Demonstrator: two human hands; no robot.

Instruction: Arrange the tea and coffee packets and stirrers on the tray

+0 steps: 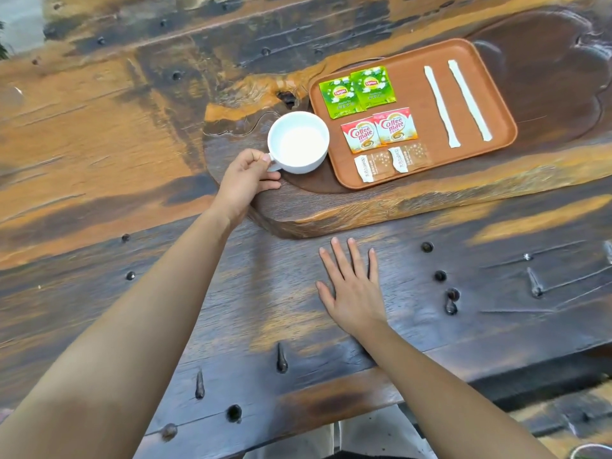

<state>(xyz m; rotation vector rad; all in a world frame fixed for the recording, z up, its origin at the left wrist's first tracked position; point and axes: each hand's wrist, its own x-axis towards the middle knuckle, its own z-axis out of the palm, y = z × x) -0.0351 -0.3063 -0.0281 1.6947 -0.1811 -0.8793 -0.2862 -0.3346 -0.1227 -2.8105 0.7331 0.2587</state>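
Pinching the handle of the cup (298,141), the left hand (246,180) grips firmly; right hand (352,286) spread flat on the surface (132,160); packets (379,131) look light, flimsy, best lifted by edges.

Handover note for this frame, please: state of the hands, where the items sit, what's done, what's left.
Left hand grips the handle of the white ceramic cup, just left of the orange wooden tray.
Right hand lies flat and empty on the dark wooden table.
On the tray: two green tea packets, two red-and-white creamer packets, two brown sachets, two white wrapped stirrers, all in tidy rows.
Left: probably only placing the cup.
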